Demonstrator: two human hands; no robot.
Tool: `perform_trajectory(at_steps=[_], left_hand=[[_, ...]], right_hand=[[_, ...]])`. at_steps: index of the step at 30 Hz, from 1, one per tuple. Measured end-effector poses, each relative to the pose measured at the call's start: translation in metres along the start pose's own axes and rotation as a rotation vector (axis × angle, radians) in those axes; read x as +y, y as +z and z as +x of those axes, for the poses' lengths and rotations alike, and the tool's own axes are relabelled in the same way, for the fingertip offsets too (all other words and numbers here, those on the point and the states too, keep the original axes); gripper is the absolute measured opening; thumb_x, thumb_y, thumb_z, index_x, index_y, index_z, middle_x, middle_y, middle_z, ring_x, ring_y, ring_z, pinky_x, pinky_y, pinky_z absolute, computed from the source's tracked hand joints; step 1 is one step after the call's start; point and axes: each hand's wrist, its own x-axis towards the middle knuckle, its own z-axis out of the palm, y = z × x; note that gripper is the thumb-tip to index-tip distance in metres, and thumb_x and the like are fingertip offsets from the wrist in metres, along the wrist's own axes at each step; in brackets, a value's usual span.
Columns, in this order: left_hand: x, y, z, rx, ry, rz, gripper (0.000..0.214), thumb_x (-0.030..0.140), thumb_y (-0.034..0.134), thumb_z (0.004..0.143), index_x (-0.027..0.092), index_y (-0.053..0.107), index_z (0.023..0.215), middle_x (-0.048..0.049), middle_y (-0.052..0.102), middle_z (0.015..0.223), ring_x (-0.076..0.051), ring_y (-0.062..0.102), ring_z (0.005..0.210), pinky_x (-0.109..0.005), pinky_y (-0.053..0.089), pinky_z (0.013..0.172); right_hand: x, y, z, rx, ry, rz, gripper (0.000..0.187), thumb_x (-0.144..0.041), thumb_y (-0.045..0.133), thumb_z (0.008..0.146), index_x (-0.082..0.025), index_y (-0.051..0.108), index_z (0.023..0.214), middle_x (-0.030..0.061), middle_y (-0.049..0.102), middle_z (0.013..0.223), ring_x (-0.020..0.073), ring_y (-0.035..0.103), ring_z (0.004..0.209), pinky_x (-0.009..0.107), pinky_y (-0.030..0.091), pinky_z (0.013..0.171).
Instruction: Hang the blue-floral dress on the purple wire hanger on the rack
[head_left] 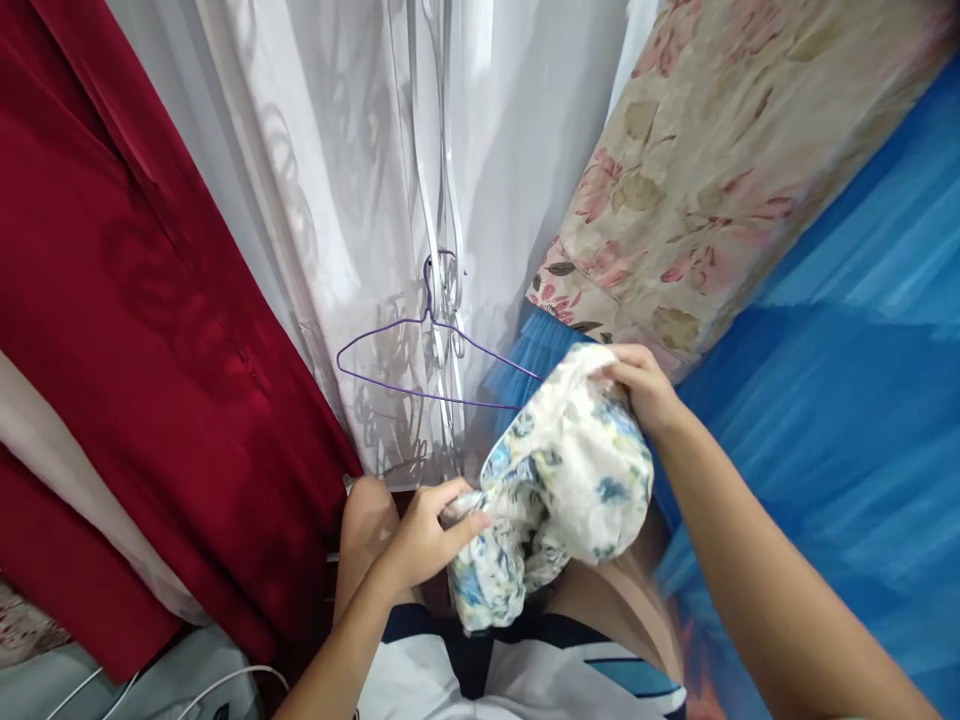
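Observation:
A crumpled white cloth with a blue flower print (564, 480) hangs between my hands above my lap. My left hand (427, 535) is closed on its lower left end, fingers pinched round the fabric. My right hand (641, 385) grips its upper edge with curled fingers. Just behind the cloth a thin purple wire hanger (420, 350) hangs in front of a white sheer curtain (360, 180); neither hand touches the hanger.
A dark red curtain (127, 330) fills the left side. A floral-print mattress edge (720, 170) and blue netting (855, 400) lie to the right. White cables (187, 690) run along the floor at the bottom left. My knees and white-and-navy shorts (525, 680) are below.

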Motion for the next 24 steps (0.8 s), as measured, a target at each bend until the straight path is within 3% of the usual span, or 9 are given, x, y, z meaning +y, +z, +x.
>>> perform_trajectory(at_steps=[2, 4, 8, 11, 15, 18, 20, 22, 24], left_hand=[[0.016, -0.020, 0.009, 0.103, 0.040, 0.010, 0.023, 0.039, 0.064, 0.086, 0.016, 0.066, 0.085, 0.0014, 0.059, 0.071, -0.012, 0.050, 0.065, -0.020, 0.040, 0.060], [0.029, -0.038, 0.017, 0.196, 0.080, -0.009, 0.021, 0.039, 0.065, 0.086, 0.017, 0.066, 0.086, 0.0011, 0.060, 0.073, -0.012, 0.052, 0.066, -0.020, 0.040, 0.059], [0.024, -0.075, 0.026, 0.305, 0.152, -0.028, 0.021, 0.038, 0.066, 0.086, 0.018, 0.065, 0.091, -0.0004, 0.064, 0.080, -0.013, 0.056, 0.071, -0.020, 0.041, 0.061], [-0.005, -0.115, 0.026, 0.177, 0.101, 0.145, 0.026, 0.041, 0.071, 0.080, 0.016, 0.064, 0.086, 0.0010, 0.060, 0.075, -0.013, 0.053, 0.067, -0.021, 0.038, 0.059], [-0.046, -0.175, 0.034, -0.010, 0.090, 0.547, 0.039, 0.045, 0.069, 0.079, 0.016, 0.052, 0.059, 0.0033, 0.047, 0.059, -0.012, 0.045, 0.060, -0.023, 0.035, 0.059], [-0.055, -0.215, 0.051, 0.072, 0.140, 0.695, 0.024, 0.038, 0.064, 0.078, 0.019, 0.059, 0.066, 0.0005, 0.058, 0.070, -0.019, 0.054, 0.075, -0.033, 0.041, 0.087], [-0.050, -0.234, 0.067, 0.185, 0.143, 0.712, 0.010, 0.030, 0.062, 0.074, 0.021, 0.063, 0.075, -0.0022, 0.065, 0.084, -0.024, 0.056, 0.092, -0.046, 0.028, 0.106], [-0.038, -0.244, 0.085, 0.276, 0.151, 0.683, 0.009, 0.025, 0.060, 0.073, 0.021, 0.062, 0.080, -0.0043, 0.066, 0.096, -0.028, 0.053, 0.105, -0.053, 0.014, 0.113], [-0.024, -0.244, 0.105, 0.332, 0.172, 0.623, 0.008, 0.024, 0.056, 0.074, 0.021, 0.059, 0.081, -0.0057, 0.065, 0.103, -0.029, 0.050, 0.111, -0.053, 0.014, 0.114]], right_hand=[[0.002, 0.019, 0.035, 0.019, 0.043, 0.067, 0.012, -0.028, 0.075, 0.065, -0.019, 0.070, 0.071, -0.0036, 0.066, 0.061, 0.0116, 0.056, 0.053, 0.020, 0.042, 0.050], [0.005, 0.045, 0.057, -0.072, 0.165, 0.115, 0.023, -0.036, 0.079, 0.067, -0.020, 0.069, 0.080, -0.0033, 0.068, 0.065, 0.0124, 0.059, 0.055, 0.021, 0.046, 0.052], [0.004, 0.079, 0.064, -0.312, 0.331, 0.104, 0.037, -0.048, 0.082, 0.066, -0.015, 0.067, 0.074, 0.0015, 0.066, 0.057, 0.0140, 0.058, 0.047, 0.024, 0.045, 0.044], [0.001, 0.078, 0.061, -0.380, 0.342, 0.102, 0.037, -0.046, 0.085, 0.062, -0.014, 0.067, 0.070, 0.0023, 0.066, 0.057, 0.0138, 0.059, 0.046, 0.023, 0.044, 0.044], [-0.004, 0.070, 0.064, -0.378, 0.326, 0.085, 0.033, -0.038, 0.087, 0.059, -0.015, 0.069, 0.074, 0.0028, 0.070, 0.062, 0.0163, 0.063, 0.051, 0.024, 0.048, 0.048], [-0.010, 0.071, 0.066, -0.423, 0.335, 0.107, 0.033, -0.031, 0.084, 0.063, -0.017, 0.073, 0.091, 0.0031, 0.075, 0.076, 0.0183, 0.068, 0.063, 0.024, 0.053, 0.057], [-0.014, 0.073, 0.064, -0.441, 0.330, 0.122, 0.038, -0.026, 0.083, 0.065, -0.018, 0.073, 0.102, 0.0031, 0.077, 0.085, 0.0189, 0.071, 0.071, 0.024, 0.055, 0.063], [-0.016, 0.073, 0.062, -0.437, 0.328, 0.141, 0.040, -0.022, 0.080, 0.068, -0.019, 0.072, 0.107, 0.0037, 0.078, 0.091, 0.0199, 0.072, 0.077, 0.025, 0.057, 0.069], [-0.015, 0.073, 0.058, -0.444, 0.361, 0.168, 0.039, -0.022, 0.078, 0.071, -0.019, 0.072, 0.110, 0.0050, 0.078, 0.096, 0.0213, 0.073, 0.082, 0.027, 0.058, 0.075]])
